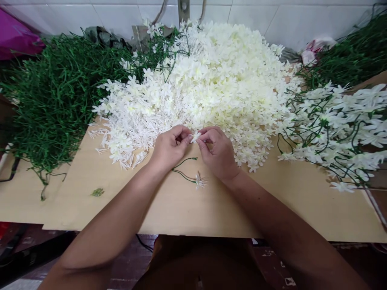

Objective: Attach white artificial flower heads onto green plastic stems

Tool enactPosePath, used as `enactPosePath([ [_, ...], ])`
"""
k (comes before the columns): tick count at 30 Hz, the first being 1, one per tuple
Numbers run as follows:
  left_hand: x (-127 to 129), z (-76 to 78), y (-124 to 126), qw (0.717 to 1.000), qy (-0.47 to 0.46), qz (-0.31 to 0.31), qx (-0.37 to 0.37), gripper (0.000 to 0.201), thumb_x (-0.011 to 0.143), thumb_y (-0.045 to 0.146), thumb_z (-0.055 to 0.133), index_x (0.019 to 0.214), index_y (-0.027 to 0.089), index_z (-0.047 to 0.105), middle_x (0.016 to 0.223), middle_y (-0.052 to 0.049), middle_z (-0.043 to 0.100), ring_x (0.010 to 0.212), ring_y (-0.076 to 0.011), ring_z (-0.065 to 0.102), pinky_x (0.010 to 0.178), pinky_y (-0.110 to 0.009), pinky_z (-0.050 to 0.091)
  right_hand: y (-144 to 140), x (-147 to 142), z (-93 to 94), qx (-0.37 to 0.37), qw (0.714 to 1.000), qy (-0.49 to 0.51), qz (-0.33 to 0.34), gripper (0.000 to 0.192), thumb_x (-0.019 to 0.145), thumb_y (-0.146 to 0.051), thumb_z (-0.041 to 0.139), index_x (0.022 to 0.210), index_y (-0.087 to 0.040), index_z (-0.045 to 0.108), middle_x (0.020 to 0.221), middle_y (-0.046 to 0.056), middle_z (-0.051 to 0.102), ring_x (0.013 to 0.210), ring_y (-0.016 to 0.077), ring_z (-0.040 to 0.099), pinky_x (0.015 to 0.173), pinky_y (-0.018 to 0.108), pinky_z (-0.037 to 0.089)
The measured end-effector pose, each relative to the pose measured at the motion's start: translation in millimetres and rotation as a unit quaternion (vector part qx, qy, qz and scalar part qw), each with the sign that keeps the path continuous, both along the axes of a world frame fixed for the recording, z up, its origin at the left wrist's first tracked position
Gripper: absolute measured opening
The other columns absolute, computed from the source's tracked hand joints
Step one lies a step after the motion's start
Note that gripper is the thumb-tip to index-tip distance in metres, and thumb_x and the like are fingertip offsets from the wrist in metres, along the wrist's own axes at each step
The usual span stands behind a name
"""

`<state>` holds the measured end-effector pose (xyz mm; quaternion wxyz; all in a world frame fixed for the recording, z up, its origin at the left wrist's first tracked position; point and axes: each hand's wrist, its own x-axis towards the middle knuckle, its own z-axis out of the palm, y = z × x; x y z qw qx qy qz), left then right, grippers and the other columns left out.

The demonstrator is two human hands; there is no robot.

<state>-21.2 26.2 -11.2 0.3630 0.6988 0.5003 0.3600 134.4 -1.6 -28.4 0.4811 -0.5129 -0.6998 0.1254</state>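
Observation:
My left hand (169, 147) and my right hand (217, 151) meet over the near edge of a big heap of loose white artificial flowers (208, 80). Between their fingertips they pinch one small white flower (195, 137). A thin green wire stem (183, 171) hangs below my hands and curls over the wooden board (121, 201). It ends in another white flower (199, 182) lying on the board. I cannot tell which hand holds the stem.
A mass of bare green stems (54, 100) fills the left side. Finished stems with white flowers (335, 125) pile up at the right, with more green stems (356, 48) behind. A white tiled wall (272, 16) stands at the back. A green scrap (97, 192) lies on the board.

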Motion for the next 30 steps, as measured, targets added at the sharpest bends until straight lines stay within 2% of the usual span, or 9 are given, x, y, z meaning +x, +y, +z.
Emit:
enactPosePath([
  [3, 1.3, 0.0, -0.3, 1.0, 0.008, -0.008, 0.006, 0.013, 0.08, 0.029, 0.06, 0.082, 0.018, 0.064, 0.068, 0.001, 0.061, 0.062, -0.0114, 0.051, 0.059, -0.025, 0.039, -0.2, -0.2, -0.6, -0.023, 1.0, 0.006, 0.002, 0.011, 0.086, -0.017, 0.052, 0.076, -0.023, 0.051, 0.092, 0.007, 0.067, 0.086, 0.0191, 0.064, 0.074, 0.034, 0.053],
  [9, 1.8, 1.1, -0.7, 1.0, -0.014, 0.002, -0.006, 0.014, 0.08, 0.031, 0.06, 0.081, 0.017, 0.062, 0.067, 0.001, 0.059, 0.062, -0.0116, 0.051, 0.059, -0.025, 0.04, -2.2, -0.3, 2.3, 0.003, 0.998, -0.05, -0.023, 0.012, 0.088, -0.021, 0.05, 0.076, -0.022, 0.052, 0.082, 0.008, 0.068, 0.074, 0.0196, 0.063, 0.067, 0.033, 0.048],
  [13, 2.2, 3.3, -1.8, 1.0, -0.008, 0.014, -0.012, 0.013, 0.079, 0.03, 0.06, 0.08, 0.017, 0.061, 0.067, 0.0, 0.059, 0.061, -0.0114, 0.05, 0.058, -0.025, 0.039, -3.4, -0.6, 4.3, -0.013, 0.998, -0.051, -0.037, 0.013, 0.087, -0.021, 0.051, 0.074, -0.022, 0.051, 0.081, 0.007, 0.067, 0.069, 0.0185, 0.061, 0.065, 0.033, 0.046],
  [25, 5.3, 4.4, -0.4, 0.998, -0.037, -0.003, -0.042, 0.011, 0.076, 0.027, 0.062, 0.076, 0.016, 0.062, 0.067, 0.0, 0.061, 0.059, -0.0104, 0.049, 0.056, -0.024, 0.039, -2.4, -1.8, 3.3, -0.006, 0.996, -0.082, -0.043, 0.014, 0.087, -0.023, 0.052, 0.073, -0.023, 0.051, 0.077, 0.007, 0.065, 0.07, 0.0197, 0.059, 0.064, 0.033, 0.047],
  [27, 3.8, 5.9, -0.7, 0.998, -0.042, -0.01, -0.043, 0.01, 0.075, 0.026, 0.063, 0.075, 0.016, 0.062, 0.066, 0.0, 0.06, 0.06, -0.0107, 0.05, 0.056, -0.024, 0.04, -2.3, -2.1, 3.2, -0.003, 0.997, -0.068, -0.029, 0.014, 0.087, -0.022, 0.052, 0.073, -0.023, 0.051, 0.078, 0.007, 0.065, 0.073, 0.02, 0.06, 0.067, 0.033, 0.048],
  [30, 1.4, 8.7, -1.1, 0.995, -0.078, -0.032, -0.061, 0.009, 0.077, 0.025, 0.063, 0.078, 0.016, 0.063, 0.07, -0.001, 0.064, 0.065, -0.0118, 0.055, 0.061, -0.024, 0.045, -1.7, -0.9, 3.5, -0.025, 1.0, 0.008, 0.011, 0.012, 0.086, -0.022, 0.053, 0.074, -0.022, 0.052, 0.085, 0.007, 0.066, 0.083, 0.02, 0.063, 0.072, 0.033, 0.052],
])
